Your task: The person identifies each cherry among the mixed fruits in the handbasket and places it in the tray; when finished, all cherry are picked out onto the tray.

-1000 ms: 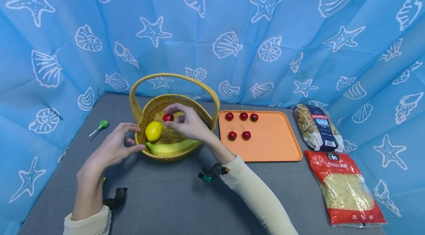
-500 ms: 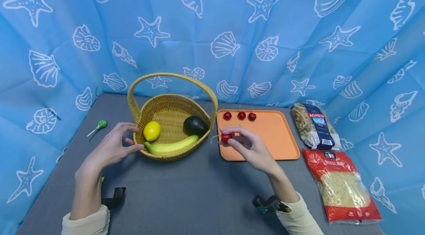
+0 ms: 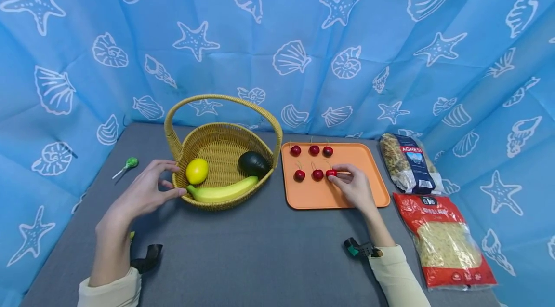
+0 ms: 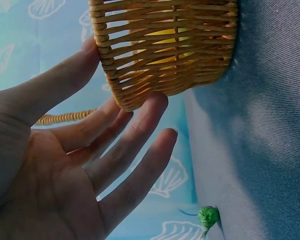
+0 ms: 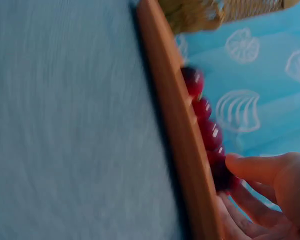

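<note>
On the orange tray [image 3: 312, 196], my right hand [image 3: 356, 186] pinches a red cherry [image 3: 331, 173] between thumb and fingers, at the right end of the nearer row. Two cherries lie to its left, among them a dark red cherry [image 3: 318, 174]. Three more form the row behind, one being the cherry [image 3: 295, 150] at the left. My left hand [image 3: 149, 191] holds the left rim of the wicker basket [image 3: 218, 133] with thumb and fingertips. In the left wrist view, the thumb meets the rim and other fingers touch the basket wall [image 4: 165, 50].
In the basket lie a lemon [image 3: 197, 171], a banana [image 3: 223, 191] and an avocado [image 3: 253, 163]. A green lollipop [image 3: 132, 162] is left of it. Right of the tray are an Agnesi pasta bag [image 3: 412, 165] and a red food bag [image 3: 448, 242]. A blue curtain [image 3: 260, 46] hangs behind.
My right hand has travelled from over the basket rightwards to the tray, carrying the cherry. The avocado, hidden earlier by that arm, shows now. My left hand has stayed at the basket rim.
</note>
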The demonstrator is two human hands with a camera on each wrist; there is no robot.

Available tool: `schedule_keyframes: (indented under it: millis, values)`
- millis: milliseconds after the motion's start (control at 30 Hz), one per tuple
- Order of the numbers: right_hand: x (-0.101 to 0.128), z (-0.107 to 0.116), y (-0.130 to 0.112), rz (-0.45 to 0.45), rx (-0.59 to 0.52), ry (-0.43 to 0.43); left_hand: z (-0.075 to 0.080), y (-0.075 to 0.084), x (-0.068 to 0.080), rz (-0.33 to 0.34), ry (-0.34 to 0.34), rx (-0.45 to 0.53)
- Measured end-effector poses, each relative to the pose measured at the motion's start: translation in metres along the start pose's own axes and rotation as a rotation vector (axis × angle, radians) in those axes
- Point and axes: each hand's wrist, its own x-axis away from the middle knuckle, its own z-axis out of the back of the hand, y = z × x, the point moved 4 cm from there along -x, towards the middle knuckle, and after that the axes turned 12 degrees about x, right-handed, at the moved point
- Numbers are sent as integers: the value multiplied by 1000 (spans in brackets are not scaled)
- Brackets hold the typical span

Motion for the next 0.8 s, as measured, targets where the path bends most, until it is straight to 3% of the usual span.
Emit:
schedule_keyframes:
  millis: [200,400,800]
  values:
    - [-13,1,11,12,83,-43,1,0,1,-14,-7,-9]
    - [-18,5,10,-40,72,-116,0,2,1,-32,-16,-36]
    - [-21,5,9,-75,92,-139,3,5,10,-129,-48,-44]
